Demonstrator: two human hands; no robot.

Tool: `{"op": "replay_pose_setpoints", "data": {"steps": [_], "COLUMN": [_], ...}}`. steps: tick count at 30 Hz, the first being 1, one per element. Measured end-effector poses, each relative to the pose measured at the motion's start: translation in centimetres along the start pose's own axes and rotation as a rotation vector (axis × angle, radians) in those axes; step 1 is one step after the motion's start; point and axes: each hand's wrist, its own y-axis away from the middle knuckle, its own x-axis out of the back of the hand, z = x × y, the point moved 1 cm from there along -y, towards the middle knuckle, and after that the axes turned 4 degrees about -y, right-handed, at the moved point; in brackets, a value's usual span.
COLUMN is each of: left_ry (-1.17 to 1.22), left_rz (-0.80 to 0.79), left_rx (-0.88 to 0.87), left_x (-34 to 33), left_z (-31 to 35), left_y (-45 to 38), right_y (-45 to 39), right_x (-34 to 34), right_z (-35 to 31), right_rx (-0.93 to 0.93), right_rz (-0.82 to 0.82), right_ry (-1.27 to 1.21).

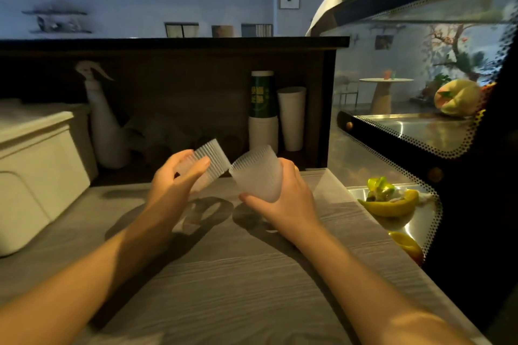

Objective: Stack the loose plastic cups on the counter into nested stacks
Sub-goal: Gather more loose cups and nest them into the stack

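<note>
Two ribbed translucent plastic cups are held above the grey wood-grain counter [224,274]. My left hand [173,179] grips the left cup [211,161], which lies tilted with one end toward the right. My right hand [288,199] grips the right cup [258,176] from behind and below, with its ribbed rim tilted toward the left cup. The two cups' near edges almost touch at the middle; I cannot tell whether they make contact. More clear cups [173,134] sit dimly in the shadow at the back of the counter.
A white spray bottle [105,126] and a cream bin [36,165] stand at the left. A green-and-white paper cup stack [263,112] and a white cup [292,117] stand at the back right. A glass display case [420,126] with fruit borders the right edge.
</note>
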Motion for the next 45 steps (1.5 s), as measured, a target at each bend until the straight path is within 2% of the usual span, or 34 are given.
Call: {"op": "replay_pose_setpoints", "data": {"steps": [5, 10, 13, 15, 18, 20, 22, 24, 27, 31, 34, 40, 43, 45], "left_ry": [-0.010, -0.047, -0.154, -0.235, -0.365, -0.387, -0.355, -0.317, -0.455, -0.869, -1.186, -1.251, -1.212, -1.093], "left_rz": [0.003, -0.064, -0.075, -0.133, -0.307, -0.315, -0.233, -0.069, 0.214, 0.332, 0.359, 0.208, 0.181, 0.247], "left_rx": [-0.164, -0.194, -0.270, -0.298, -0.317, -0.303, -0.294, -0.297, -0.323, -0.216, -0.035, 0.348, 0.379, 0.328], "left_x": [0.0, -0.4, -0.8, -0.8, -0.3, 0.0, 0.3, 1.2, 3.7, 7.4, 9.5, 9.2, 8.9, 8.7], "left_z": [0.9, 0.8, 1.2, 1.0, 0.0, -0.2, 0.2, 0.3, 0.1, 0.2, 0.5, -0.8, -2.5, -3.2], "left_y": [1.3, 2.0, 2.6, 2.5, 2.1, 1.9, 1.3, -0.3, -4.0, -9.7, -13.7, -17.4, -18.1, -18.3], "right_y": [0.3, 0.6, 0.8, 0.9, 1.2, 1.1, 0.7, -0.2, -1.4, -2.1, -2.6, -2.9, -3.0, -3.1], "right_x": [-0.3, -0.8, -0.9, -1.1, -1.2, -1.3, -1.6, -2.1, -3.7, -6.1, -6.5, -6.6, -6.5, -6.5], "right_z": [-0.5, -1.3, -1.7, -2.0, -2.1, -2.3, -2.7, -3.3, -3.8, -2.6, -1.9, -1.5, -1.5, -1.4], "right_rx": [0.092, 0.205, 0.208, 0.189, 0.160, 0.142, 0.117, 0.079, 0.028, -0.045, -0.042, -0.076, -0.085, -0.090], "right_rz": [-0.015, -0.064, -0.079, -0.083, -0.076, -0.078, -0.069, -0.059, -0.028, 0.060, 0.076, 0.063, 0.066, 0.068], "right_ry": [0.114, 0.208, 0.146, 0.067, 0.036, 0.032, 0.016, 0.003, -0.027, -0.131, -0.159, -0.155, -0.178, -0.198]}}
